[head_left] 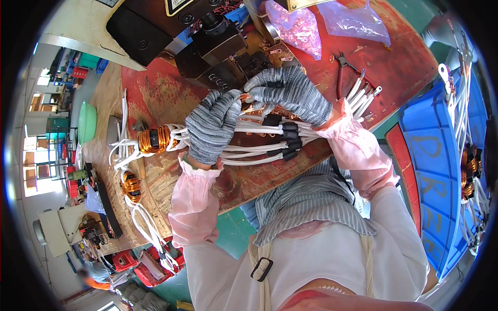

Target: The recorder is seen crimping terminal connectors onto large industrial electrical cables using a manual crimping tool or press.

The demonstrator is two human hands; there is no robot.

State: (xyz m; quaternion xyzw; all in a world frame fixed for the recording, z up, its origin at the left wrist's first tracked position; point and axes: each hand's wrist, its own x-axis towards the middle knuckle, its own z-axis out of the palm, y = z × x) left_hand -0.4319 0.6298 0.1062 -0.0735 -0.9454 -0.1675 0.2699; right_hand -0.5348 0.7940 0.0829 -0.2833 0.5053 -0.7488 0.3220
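Note:
My left hand (212,124) and my right hand (290,94), both in grey knit gloves, meet at the front of a black press (220,46). Pinched between their fingertips is a bare copper wire end (244,97); its exact shape is partly hidden by the gloves. More loose copper strands show just under the fingers. White sleeved cables (254,150) with black sleeves (290,140) run beneath both hands. To the left of my left hand lies a copper-wound ring coil (154,140), its white leads passing toward that hand. A second coil (130,186) sits nearer the table's left edge.
Red-handled pliers (341,72) lie right of the press, beside white cable ends with metal lugs (363,98). A pink-tinted bag of copper terminals (295,28) and another plastic bag (355,22) are behind. At right stands a blue bin (430,171) with coils and cables.

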